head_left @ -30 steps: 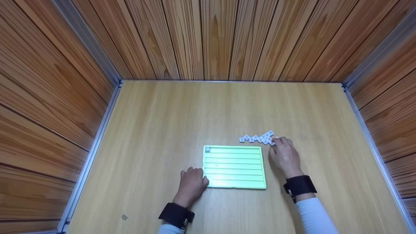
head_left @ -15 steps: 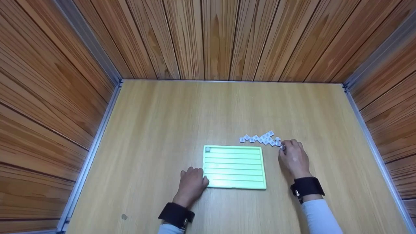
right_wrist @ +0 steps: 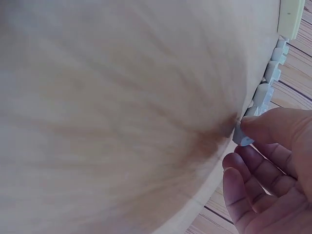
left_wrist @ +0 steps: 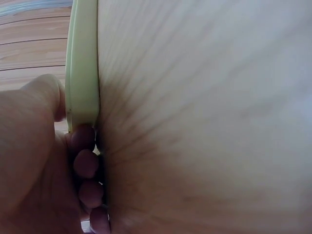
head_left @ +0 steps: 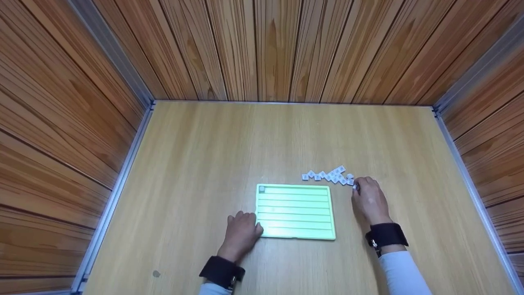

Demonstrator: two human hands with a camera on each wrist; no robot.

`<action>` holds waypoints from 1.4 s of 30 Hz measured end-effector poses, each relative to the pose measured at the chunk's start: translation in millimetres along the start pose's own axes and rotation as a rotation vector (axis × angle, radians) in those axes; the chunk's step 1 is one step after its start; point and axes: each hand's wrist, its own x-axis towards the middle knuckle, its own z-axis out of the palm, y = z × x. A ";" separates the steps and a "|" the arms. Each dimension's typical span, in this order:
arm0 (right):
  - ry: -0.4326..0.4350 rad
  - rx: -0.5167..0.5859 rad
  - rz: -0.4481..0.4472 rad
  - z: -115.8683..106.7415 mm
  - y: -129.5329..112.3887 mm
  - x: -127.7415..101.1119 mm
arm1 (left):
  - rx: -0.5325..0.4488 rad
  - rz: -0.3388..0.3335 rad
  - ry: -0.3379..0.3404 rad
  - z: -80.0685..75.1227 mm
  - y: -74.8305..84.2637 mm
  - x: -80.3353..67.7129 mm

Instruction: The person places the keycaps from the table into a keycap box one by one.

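The right hand (head_left: 369,200) is working at the right end of the scatter of small white tiles (head_left: 327,175), and its grip is closing on one tile (right_wrist: 242,135): thumb and forefinger are pinching it right at the wooden surface (head_left: 229,143), the other fingers (right_wrist: 263,165) hanging loosely curled beneath. That tile is sitting at the very end of the cluster, just beside its neighbours, a little beyond the far right corner of the green tray (head_left: 294,234). Over on the other side, the left hand (head_left: 241,234) is bracing the tray at its near left corner, fingers (left_wrist: 87,163) curling against the rim, thumb on top of the edge. The tray is lying flat, ridged into long rows, with one small tile (head_left: 262,189) sitting in its far left corner.
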 end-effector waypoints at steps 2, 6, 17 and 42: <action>-0.002 0.008 0.005 -0.5 -1.1 0.0 | 0.002 -0.002 -0.002 0.2 -0.1 -0.2; 0.019 0.036 0.004 -1.9 -2.9 0.1 | -0.003 -0.001 0.005 0.5 -0.1 -0.4; 0.018 0.062 0.020 -3.8 -7.8 0.0 | -0.001 0.011 0.021 0.9 -0.5 -0.4; 0.019 0.098 -0.033 -9.0 -16.8 2.1 | -0.004 -0.006 -0.006 -1.9 1.7 -0.5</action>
